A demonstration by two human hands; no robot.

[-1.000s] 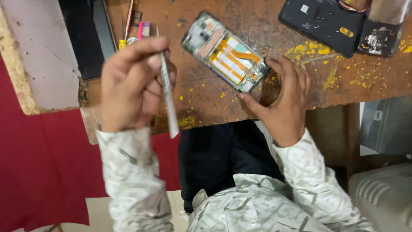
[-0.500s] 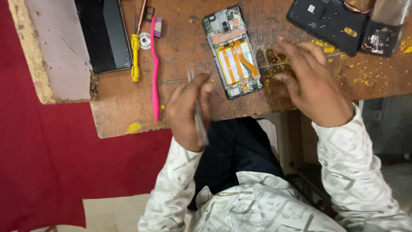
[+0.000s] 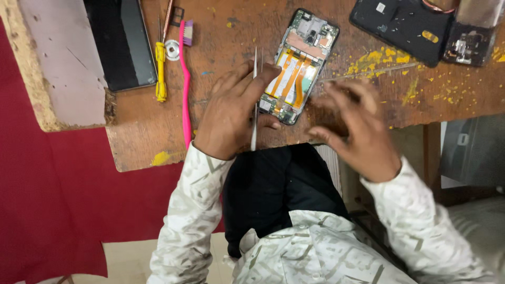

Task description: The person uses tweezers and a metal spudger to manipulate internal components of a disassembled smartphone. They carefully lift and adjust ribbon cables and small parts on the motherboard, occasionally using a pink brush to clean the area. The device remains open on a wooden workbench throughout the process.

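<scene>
Scratched wooden table (image 3: 221,31) with yellow flecks, above red floor (image 3: 63,200).

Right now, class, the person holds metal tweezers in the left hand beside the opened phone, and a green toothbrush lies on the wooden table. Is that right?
Not quite. The toothbrush is pink, not green, as the head view shows. The rest stands: the left hand holds metal tweezers beside the opened phone on the wooden table.

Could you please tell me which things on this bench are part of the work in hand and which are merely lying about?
In hand: opened phone; tweezers in left hand; right hand beside the phone.

Lying about: pink toothbrush; yellow screwdriver; black back cover; dark slab.
</scene>
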